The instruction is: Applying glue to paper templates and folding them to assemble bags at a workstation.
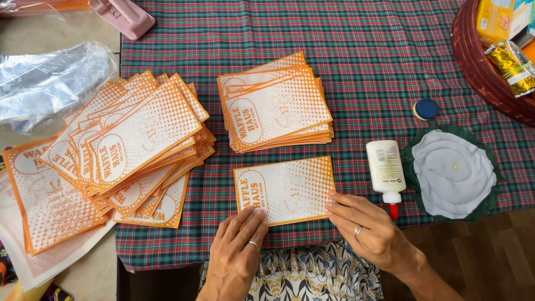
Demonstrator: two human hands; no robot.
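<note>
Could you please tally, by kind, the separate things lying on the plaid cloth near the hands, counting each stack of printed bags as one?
Stacks of orange printed bags: 2
Single printed bag: 1
Glue bottle: 1
Blue cap: 1
Total: 5

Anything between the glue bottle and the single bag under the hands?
Nothing. In the head view, only bare plaid cloth separates the glue bottle from the single bag; the right hand touches the bag's right edge.
</note>
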